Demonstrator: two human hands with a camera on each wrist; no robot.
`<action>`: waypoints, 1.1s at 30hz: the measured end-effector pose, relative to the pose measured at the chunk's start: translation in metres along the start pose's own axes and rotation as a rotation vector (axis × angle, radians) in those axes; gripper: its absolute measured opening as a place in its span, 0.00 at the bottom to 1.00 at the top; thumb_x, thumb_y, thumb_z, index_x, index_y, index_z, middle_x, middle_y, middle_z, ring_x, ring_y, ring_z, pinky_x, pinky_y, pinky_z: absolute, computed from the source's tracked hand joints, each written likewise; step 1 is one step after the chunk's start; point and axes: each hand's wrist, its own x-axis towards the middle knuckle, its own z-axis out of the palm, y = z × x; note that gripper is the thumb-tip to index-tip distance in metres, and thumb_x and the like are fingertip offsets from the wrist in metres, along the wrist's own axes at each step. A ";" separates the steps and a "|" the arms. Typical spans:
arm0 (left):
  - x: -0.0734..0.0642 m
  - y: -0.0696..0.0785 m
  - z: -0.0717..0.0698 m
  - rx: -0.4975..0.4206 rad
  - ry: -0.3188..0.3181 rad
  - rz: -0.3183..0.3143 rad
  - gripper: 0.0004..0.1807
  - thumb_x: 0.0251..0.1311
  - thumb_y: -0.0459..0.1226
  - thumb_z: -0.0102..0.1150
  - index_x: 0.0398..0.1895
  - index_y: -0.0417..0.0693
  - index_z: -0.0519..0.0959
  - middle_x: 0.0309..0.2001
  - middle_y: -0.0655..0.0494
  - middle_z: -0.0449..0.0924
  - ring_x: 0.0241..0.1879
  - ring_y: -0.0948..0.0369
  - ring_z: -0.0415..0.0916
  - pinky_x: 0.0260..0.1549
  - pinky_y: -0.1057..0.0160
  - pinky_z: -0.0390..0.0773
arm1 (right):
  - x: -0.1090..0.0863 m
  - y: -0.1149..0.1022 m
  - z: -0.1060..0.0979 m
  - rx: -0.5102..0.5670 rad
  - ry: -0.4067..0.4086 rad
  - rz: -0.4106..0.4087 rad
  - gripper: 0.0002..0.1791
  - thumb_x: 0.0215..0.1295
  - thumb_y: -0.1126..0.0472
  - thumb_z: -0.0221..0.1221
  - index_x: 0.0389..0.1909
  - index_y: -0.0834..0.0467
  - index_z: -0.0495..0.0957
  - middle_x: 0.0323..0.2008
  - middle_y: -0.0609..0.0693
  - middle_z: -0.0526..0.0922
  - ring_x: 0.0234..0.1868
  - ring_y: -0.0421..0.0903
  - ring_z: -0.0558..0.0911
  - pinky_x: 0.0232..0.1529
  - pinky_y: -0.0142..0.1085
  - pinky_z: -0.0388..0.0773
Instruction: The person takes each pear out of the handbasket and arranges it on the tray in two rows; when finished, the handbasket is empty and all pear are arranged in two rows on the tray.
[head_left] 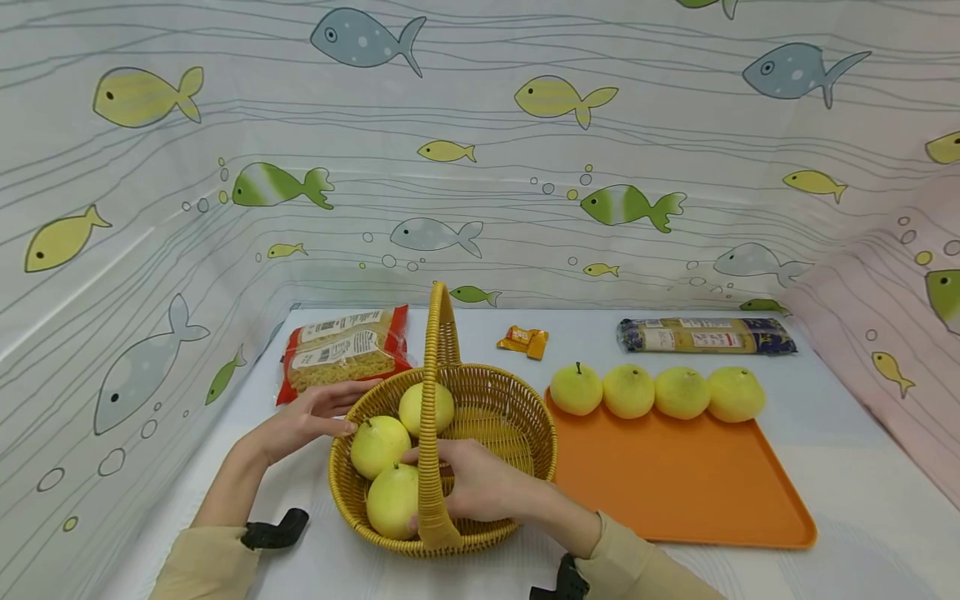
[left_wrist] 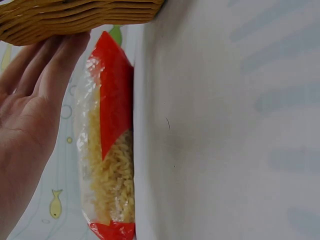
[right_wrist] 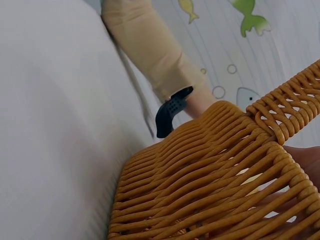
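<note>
Pears point(head_left: 380, 447), three, share one basket point(head_left: 495, 408), right hand point(head_left: 480, 483) gripping one, straight-fingered left hand point(head_left: 306, 421) touching the basket.

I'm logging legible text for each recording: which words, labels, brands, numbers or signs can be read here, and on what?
None can be read in any view.
Red-ended pasta bag: white labels with print, too small.
Orange wrapped packet: pale marks, too blurred.
Long dark-ended pack: labels with print, too small and blurred.
</note>
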 end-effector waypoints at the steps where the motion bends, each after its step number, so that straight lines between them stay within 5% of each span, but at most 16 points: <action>1: 0.000 0.000 0.000 -0.002 0.001 0.000 0.33 0.66 0.31 0.56 0.75 0.40 0.62 0.72 0.36 0.63 0.64 0.70 0.71 0.57 0.69 0.74 | 0.000 0.001 0.000 -0.008 0.000 -0.001 0.38 0.52 0.48 0.75 0.65 0.50 0.76 0.59 0.40 0.80 0.58 0.34 0.76 0.58 0.31 0.72; 10: 0.000 0.000 0.000 0.008 0.000 0.011 0.33 0.66 0.31 0.55 0.75 0.39 0.62 0.72 0.34 0.62 0.64 0.70 0.72 0.56 0.68 0.75 | 0.002 0.003 0.000 -0.123 0.000 -0.048 0.38 0.54 0.45 0.74 0.65 0.52 0.76 0.64 0.46 0.76 0.63 0.37 0.73 0.61 0.33 0.71; 22: 0.000 0.002 0.000 -0.002 0.000 0.000 0.34 0.66 0.31 0.56 0.75 0.38 0.62 0.72 0.34 0.62 0.64 0.71 0.71 0.57 0.69 0.74 | 0.001 0.002 0.001 -0.062 -0.078 -0.041 0.37 0.55 0.46 0.73 0.65 0.53 0.74 0.53 0.39 0.82 0.53 0.30 0.77 0.55 0.28 0.73; 33: 0.000 0.002 0.001 -0.014 0.001 -0.007 0.34 0.66 0.31 0.56 0.75 0.38 0.61 0.73 0.34 0.61 0.64 0.71 0.70 0.57 0.69 0.73 | 0.002 0.005 0.001 -0.080 -0.085 -0.094 0.34 0.57 0.47 0.72 0.63 0.53 0.76 0.55 0.38 0.81 0.54 0.29 0.76 0.56 0.28 0.73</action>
